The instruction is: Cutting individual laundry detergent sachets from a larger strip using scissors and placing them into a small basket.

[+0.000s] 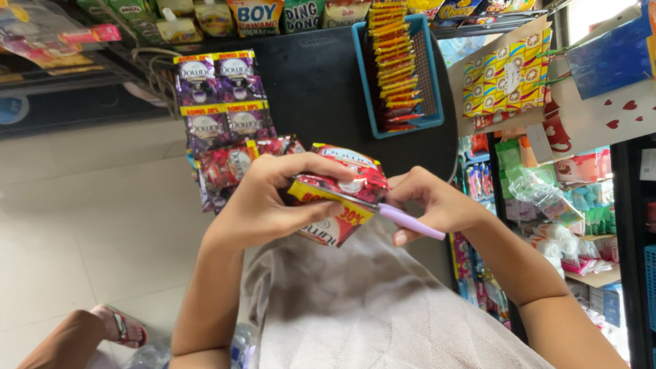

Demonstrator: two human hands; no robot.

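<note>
Head view: we see our left hand (263, 205) curled around a red sachet (342, 195), thumb laid along its top edge and the other fingers (311, 213) wrapped under its yellow-banded edge, so the fingers are closed and gripping it. Our right hand (437, 205) sits just right of the sachet, fingers folded shut around a lilac-handled tool (410, 222) whose front end meets the sachet's lower right edge; whether it is a pen or a cutter we cannot tell, since its tip is hidden under the packet. The sachet is held in the air above our grey-clad lap (369, 301).

Just left of the sachet and behind our left hand, a strip of more sachets (219, 123) hangs down, purple ones above and red ones lower, partly covered by our knuckles. Above the sachet lies a black round surface (314, 89) bearing a blue tray (429, 82) filled with yellow and red packets. To the right of the sachet stand crowded shelves (567, 198) of wrapped goods. Far below left of the sachet, a sandalled foot (119, 326) rests on the pale tiled floor (82, 225).
</note>
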